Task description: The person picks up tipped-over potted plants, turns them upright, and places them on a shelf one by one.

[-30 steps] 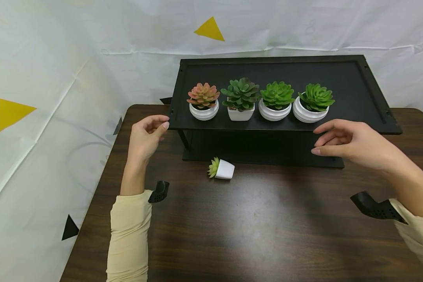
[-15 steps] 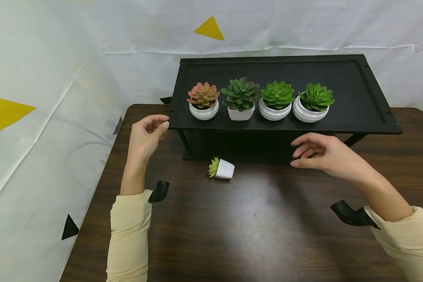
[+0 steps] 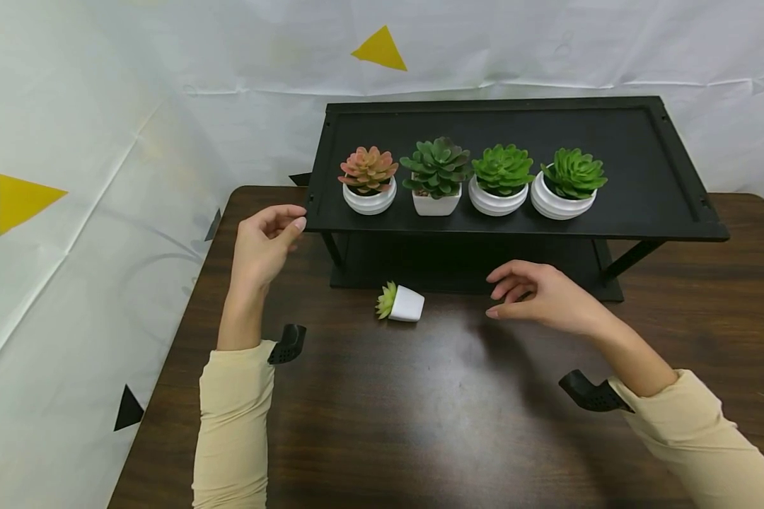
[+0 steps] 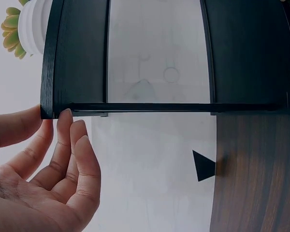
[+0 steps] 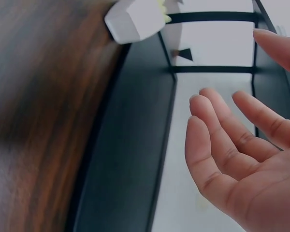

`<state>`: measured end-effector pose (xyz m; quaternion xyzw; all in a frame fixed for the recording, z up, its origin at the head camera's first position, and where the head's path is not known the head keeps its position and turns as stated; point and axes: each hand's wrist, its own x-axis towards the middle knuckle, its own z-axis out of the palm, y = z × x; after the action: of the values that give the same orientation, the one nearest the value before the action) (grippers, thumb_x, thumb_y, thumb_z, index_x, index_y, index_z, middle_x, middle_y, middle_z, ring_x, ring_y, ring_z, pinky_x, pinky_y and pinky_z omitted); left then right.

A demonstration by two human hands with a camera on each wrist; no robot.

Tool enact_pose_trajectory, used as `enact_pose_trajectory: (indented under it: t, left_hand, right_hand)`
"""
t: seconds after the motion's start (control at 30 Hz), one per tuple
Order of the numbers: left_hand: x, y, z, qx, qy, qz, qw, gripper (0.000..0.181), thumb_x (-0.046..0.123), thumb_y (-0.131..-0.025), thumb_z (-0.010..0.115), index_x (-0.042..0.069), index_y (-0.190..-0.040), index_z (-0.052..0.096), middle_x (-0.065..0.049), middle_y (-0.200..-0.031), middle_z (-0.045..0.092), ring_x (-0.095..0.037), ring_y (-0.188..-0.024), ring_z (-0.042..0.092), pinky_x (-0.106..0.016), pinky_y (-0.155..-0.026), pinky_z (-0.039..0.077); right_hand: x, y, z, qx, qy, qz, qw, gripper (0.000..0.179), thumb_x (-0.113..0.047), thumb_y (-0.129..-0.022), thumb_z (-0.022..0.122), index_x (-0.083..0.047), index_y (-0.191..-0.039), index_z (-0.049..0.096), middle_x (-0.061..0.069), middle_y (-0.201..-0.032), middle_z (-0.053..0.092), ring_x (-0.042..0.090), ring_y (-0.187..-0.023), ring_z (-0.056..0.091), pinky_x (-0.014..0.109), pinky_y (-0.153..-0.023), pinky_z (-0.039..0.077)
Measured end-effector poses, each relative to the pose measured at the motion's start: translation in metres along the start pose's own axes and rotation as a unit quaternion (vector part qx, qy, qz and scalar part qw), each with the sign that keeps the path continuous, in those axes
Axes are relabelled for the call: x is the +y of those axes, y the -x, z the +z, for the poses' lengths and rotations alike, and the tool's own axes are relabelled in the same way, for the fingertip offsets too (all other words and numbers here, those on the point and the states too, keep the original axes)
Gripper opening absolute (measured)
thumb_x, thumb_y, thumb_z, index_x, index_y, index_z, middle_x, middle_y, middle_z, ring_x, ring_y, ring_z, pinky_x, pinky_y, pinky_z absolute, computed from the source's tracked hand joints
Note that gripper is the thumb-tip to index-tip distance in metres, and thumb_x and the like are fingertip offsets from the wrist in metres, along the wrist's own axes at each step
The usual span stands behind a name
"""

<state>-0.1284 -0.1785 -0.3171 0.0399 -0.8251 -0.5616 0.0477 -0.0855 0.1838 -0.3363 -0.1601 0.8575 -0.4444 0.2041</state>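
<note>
My left hand (image 3: 261, 244) pinches the front left corner of a black two-tier shelf (image 3: 637, 162) between thumb and fingers; the left wrist view shows the fingertips at the end of its top board (image 4: 79, 63). A small potted succulent (image 3: 402, 302) in a white pot lies on its side on the table, leaves to the left, in front of the lower board. To its right, above the table, hovers my right hand (image 3: 541, 293), fingers loosely bent, thumb apart, holding nothing. In the right wrist view the fallen pot (image 5: 135, 21) is at the top.
Along the top board stand a pinkish succulent (image 3: 369, 180), a dark green one in a square pot (image 3: 436, 177) and two bright green ones, the right one (image 3: 566, 184) slightly tilted. White sheeting (image 3: 547, 42) rises behind the brown table (image 3: 420, 424).
My right hand has moved left and toward me, from the shelf's front edge at the right to above the table nearer the fallen succulent. The left hand stays at the shelf corner.
</note>
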Motion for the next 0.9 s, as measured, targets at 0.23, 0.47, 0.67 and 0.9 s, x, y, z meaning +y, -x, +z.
enact_pose_trajectory:
  t: [0.23, 0.47, 0.67, 0.9]
  left_hand:
    - [0.0, -0.001, 0.0, 0.001, 0.001, 0.001, 1.0, 0.025, 0.016, -0.089, 0.06, 0.0, -0.108, 0.063, -0.006, -0.085, 0.056, -0.013, -0.073, 0.055, -0.023, -0.066, 0.046]
    - [-0.001, -0.001, 0.0, 0.001, 0.001, 0.002, 1.0, 0.024, 0.015, -0.089, 0.06, 0.0, -0.108, 0.063, -0.006, -0.084, 0.056, -0.013, -0.073, 0.055, -0.022, -0.065, 0.046]
    - [-0.003, -0.002, 0.001, 0.007, 0.001, 0.005, 1.0, 0.023, 0.014, -0.089, 0.061, 0.0, -0.107, 0.064, -0.003, -0.082, 0.057, -0.012, -0.072, 0.055, -0.022, -0.064, 0.046]
    - [-0.003, -0.002, 0.001, 0.009, 0.003, -0.001, 1.0, 0.023, 0.014, -0.089, 0.06, 0.0, -0.107, 0.064, -0.003, -0.083, 0.057, -0.012, -0.073, 0.055, -0.022, -0.065, 0.046]
  right_hand:
    - [0.004, -0.013, 0.018, -0.011, -0.01, -0.005, 0.9999, 0.042, -0.018, -0.079, 0.073, 0.0, -0.113, 0.055, 0.009, -0.096, 0.059, 0.02, -0.083, 0.057, 0.03, -0.07, 0.049]
    - [0.007, -0.024, 0.033, -0.02, -0.014, -0.007, 0.9997, 0.042, -0.018, -0.079, 0.073, 0.0, -0.113, 0.055, 0.011, -0.098, 0.059, 0.02, -0.085, 0.057, 0.032, -0.071, 0.048]
    - [0.009, -0.032, 0.045, -0.024, -0.014, -0.002, 0.9996, 0.041, -0.017, -0.078, 0.073, -0.001, -0.112, 0.056, 0.015, -0.099, 0.059, 0.02, -0.084, 0.057, 0.032, -0.07, 0.047]
    - [0.012, -0.04, 0.057, -0.026, -0.017, -0.008, 0.9995, 0.044, -0.017, -0.078, 0.073, 0.003, -0.113, 0.055, 0.016, -0.099, 0.058, 0.02, -0.08, 0.056, 0.031, -0.063, 0.047]
